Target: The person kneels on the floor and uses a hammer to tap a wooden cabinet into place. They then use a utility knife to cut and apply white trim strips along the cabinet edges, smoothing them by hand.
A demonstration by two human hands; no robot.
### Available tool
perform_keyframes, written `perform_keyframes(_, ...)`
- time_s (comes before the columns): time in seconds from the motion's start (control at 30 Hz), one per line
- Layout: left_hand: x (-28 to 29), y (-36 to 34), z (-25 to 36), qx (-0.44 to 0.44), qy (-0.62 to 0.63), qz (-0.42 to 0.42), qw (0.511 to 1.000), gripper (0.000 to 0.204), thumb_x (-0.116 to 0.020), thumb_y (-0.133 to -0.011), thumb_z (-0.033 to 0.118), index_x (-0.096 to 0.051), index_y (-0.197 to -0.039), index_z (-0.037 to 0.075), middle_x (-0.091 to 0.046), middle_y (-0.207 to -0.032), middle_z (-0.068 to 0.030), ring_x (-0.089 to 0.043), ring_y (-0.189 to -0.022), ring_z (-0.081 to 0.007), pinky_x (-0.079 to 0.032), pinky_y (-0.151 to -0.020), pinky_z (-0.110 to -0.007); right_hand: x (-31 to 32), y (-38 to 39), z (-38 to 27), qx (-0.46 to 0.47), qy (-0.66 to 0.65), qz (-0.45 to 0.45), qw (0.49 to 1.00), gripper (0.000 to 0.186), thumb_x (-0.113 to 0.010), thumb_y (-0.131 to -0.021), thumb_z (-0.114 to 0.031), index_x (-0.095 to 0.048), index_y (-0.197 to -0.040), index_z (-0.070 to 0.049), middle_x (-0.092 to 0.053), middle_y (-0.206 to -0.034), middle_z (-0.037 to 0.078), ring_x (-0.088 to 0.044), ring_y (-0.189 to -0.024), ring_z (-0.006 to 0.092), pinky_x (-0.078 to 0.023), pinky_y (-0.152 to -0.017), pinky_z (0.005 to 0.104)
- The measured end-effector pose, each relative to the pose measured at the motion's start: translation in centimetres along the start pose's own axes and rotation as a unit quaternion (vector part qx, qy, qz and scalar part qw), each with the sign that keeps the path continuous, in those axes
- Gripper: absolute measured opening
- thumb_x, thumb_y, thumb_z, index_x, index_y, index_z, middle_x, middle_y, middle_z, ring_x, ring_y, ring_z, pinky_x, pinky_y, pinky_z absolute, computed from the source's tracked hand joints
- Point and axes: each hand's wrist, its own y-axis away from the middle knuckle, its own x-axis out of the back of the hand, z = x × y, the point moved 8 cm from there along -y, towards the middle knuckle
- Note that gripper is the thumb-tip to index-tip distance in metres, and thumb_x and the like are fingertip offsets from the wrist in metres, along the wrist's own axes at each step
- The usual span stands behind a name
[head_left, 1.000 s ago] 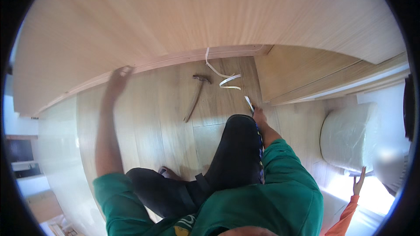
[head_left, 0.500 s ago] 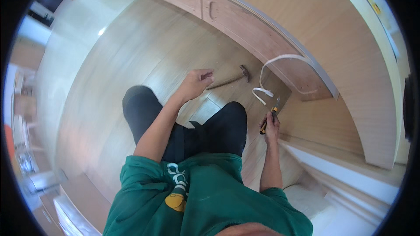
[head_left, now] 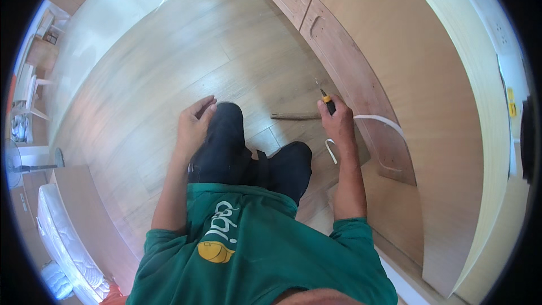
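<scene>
My right hand [head_left: 340, 121] grips a utility knife [head_left: 327, 99] with a yellow and black handle. Its thin metal blade points away from me, toward the far side of the floor. Behind that hand lies a hammer [head_left: 293, 116]; only its wooden handle shows, the head being hidden. A narrow white strip [head_left: 379, 118] curves along the wooden panel and passes behind my right wrist, and its curled end [head_left: 330, 151] rests left of the forearm. My left hand [head_left: 193, 124] hovers beside my left knee, fingers loosely bent and apart from the thumb, holding nothing.
A long wooden panel with drawer fronts [head_left: 339, 51] runs along the right, beneath a broad wooden surface [head_left: 418, 79]. My knees [head_left: 226, 130] are on the wood-look floor [head_left: 169, 79]. At lower left are a plastic-wrapped mattress [head_left: 68, 243] and a standing fan [head_left: 34, 166].
My right hand has moved forward and left with the knife, now covering the hammer's head. My left hand has shifted left, toward my left knee. The head view has turned.
</scene>
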Motion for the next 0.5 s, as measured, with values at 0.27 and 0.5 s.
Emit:
perform_keyframes(0.27, -3.4, -8.5, -23.2, 0.11, -0.118, -0.048, 0.986, 0.04, -0.066, -0.088, 0.024, -0.065, -0.122, 0.003, -0.067, -0.109, -0.0266, -0.067, -0.098, -0.0357, -0.051, -0.089, -0.04, -0.1, -2.4, 2.0, -0.05, 0.157, -0.053, 0.985, 0.023, -0.064, -0.089, -0.017, -0.063, -0.098, 0.004, -0.065, -0.089, 0.024, -0.063, -0.082, 0.0398, -0.049, -0.076, 0.0431)
perform_keyframes(0.5, -2.8, -20.7, -41.9, 0.11, -0.302, 0.111, 0.94, 0.05, -0.064, -0.091, 0.033, -0.056, -0.131, 0.004, -0.05, -0.14, -0.0226, -0.045, -0.13, -0.0378, -0.034, -0.111, -0.047, -0.4, -17.8, -1.6, -0.044, 0.295, 0.009, 0.954, 0.027, -0.068, -0.089, -0.024, -0.066, -0.094, 0.002, -0.064, -0.075, 0.014, -0.059, -0.07, 0.0205, -0.048, -0.069, 0.0357)
